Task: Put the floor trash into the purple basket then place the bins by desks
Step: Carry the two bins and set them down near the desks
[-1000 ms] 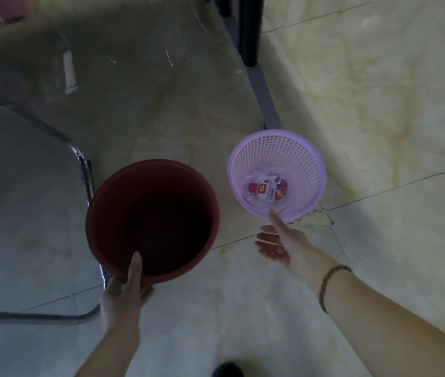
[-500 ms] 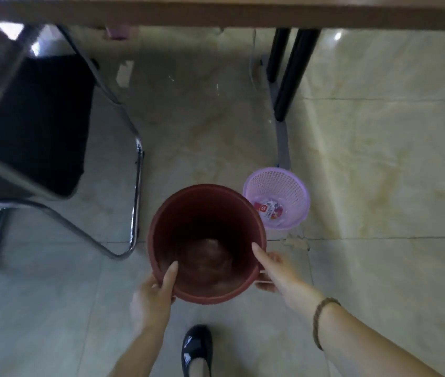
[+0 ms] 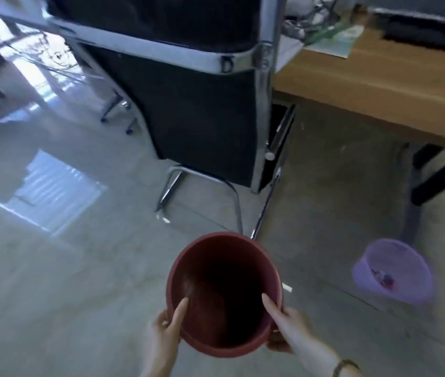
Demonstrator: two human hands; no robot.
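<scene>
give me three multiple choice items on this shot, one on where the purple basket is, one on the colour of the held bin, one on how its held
1. Where is the purple basket?
A. on the floor near the desk leg
B. on the desk top
C. on the chair seat

2. What colour is the bin in the hands?
A. blue
B. red
C. white

3. How is the red bin held?
A. by one hand only
B. by both hands at the rim
C. it stands free on the floor

Answers:
1 A, it sits on the tiles below the wooden desk, by its dark leg.
2 B, its rim and wall are dark red.
3 B, the left hand and right hand each grip the near rim, with a thumb inside.
</scene>
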